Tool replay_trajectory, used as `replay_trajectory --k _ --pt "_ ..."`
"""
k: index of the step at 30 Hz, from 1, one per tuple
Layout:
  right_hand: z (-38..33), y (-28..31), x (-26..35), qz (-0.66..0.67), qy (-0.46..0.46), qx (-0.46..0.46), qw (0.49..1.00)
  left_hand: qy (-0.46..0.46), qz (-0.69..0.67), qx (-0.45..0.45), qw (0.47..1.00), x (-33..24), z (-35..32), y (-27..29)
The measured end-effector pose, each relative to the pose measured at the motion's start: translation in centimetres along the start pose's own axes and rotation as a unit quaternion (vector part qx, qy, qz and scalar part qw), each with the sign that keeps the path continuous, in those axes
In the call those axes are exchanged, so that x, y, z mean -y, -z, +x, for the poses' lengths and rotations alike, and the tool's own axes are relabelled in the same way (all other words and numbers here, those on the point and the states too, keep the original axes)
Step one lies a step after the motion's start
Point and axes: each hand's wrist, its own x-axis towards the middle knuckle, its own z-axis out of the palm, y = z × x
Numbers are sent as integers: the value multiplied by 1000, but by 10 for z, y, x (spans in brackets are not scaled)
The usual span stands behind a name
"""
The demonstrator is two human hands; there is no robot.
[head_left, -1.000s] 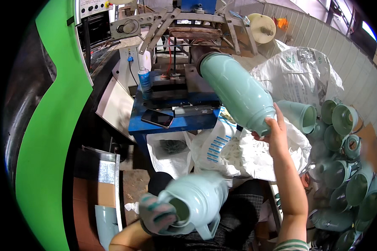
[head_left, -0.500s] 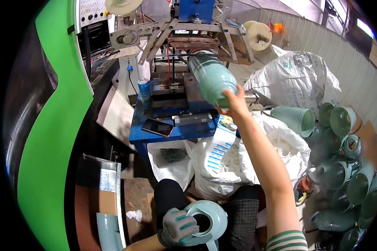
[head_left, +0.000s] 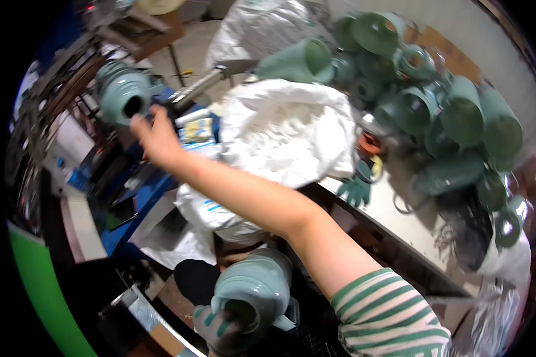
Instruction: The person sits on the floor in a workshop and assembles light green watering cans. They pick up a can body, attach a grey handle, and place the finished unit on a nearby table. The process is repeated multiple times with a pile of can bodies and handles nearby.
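Observation:
My right hand (head_left: pixel 155 135) is bare and reaches to the far left, thumb and fingers apart and holding nothing that shows. Just beyond its fingertips a pale green plastic thermos shell (head_left: pixel 114 95) sits at the machine, its dark round mouth facing me. Down at my lap, my left hand (head_left: pixel 219 330) wears a grey glove with green finger patches. It grips a second pale green thermos shell (head_left: pixel 257 279) beside the round opening. That hand is partly blurred, and some of its fingers are hard to make out.
A white sack (head_left: pixel 333 152) of pale scraps stands under my right forearm. Several green shells (head_left: pixel 461 113) are heaped at the far right. Green gloves (head_left: pixel 356 185) lie on a pale surface (head_left: pixel 411 229). A dark phone (head_left: pixel 122 215) rests on the blue bench (head_left: pixel 138 205).
The view has swung to the right. My right hand has let go of the shell at the machine, whose mouth now faces me. The lap shell has tilted, with my left hand still on it.

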Motion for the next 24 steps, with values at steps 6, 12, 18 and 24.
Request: replay_trajectory --k 6,12,18,24 --pt "-271 196 26 -293 88 -37 951 -48 26 18 998 -15 9 -9" --pt "-452 391 89 -585 84 -471 655 -53 49 81 994 -31 9 -12" --pt "-415 424 51 -627 140 -306 702 -92 45 123 987 -47 26 -28" --pt "-344 476 9 -742 79 -245 619 -15 -29 156 987 -26 -31 -24"
